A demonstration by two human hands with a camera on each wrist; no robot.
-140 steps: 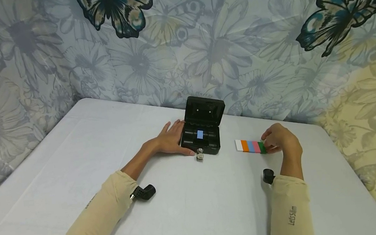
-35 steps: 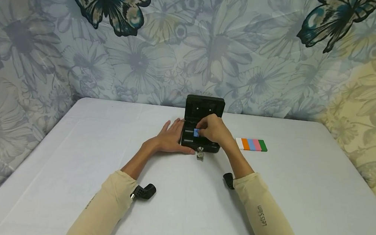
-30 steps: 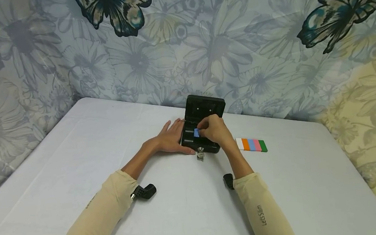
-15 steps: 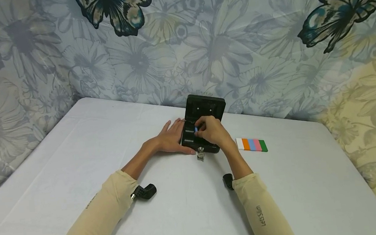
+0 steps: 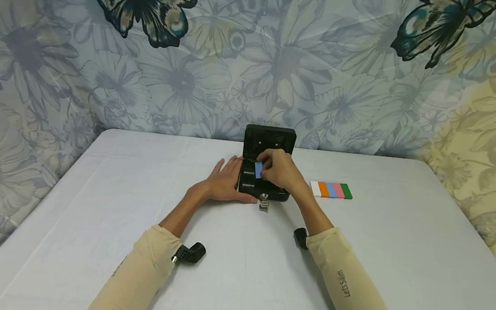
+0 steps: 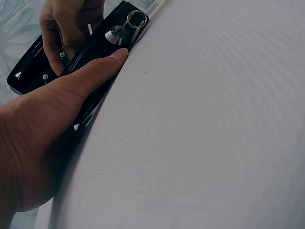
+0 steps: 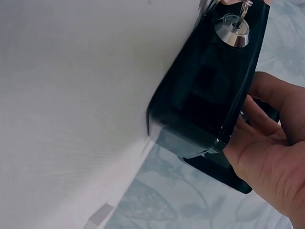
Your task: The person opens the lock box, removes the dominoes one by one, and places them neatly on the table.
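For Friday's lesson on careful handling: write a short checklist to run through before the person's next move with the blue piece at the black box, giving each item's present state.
1. Lid of the black box stands open: ok.
2. Left hand rests flat against the box's side, steadying it: ok.
3. Right hand pinches the blue piece over the box: ok.
4. Blue piece seated flat in the box: cannot tell, the fingers hide it.
5. Key sits in the front lock: ok.
6. Row of coloured pieces lies apart on the table, to the box's right: ok.
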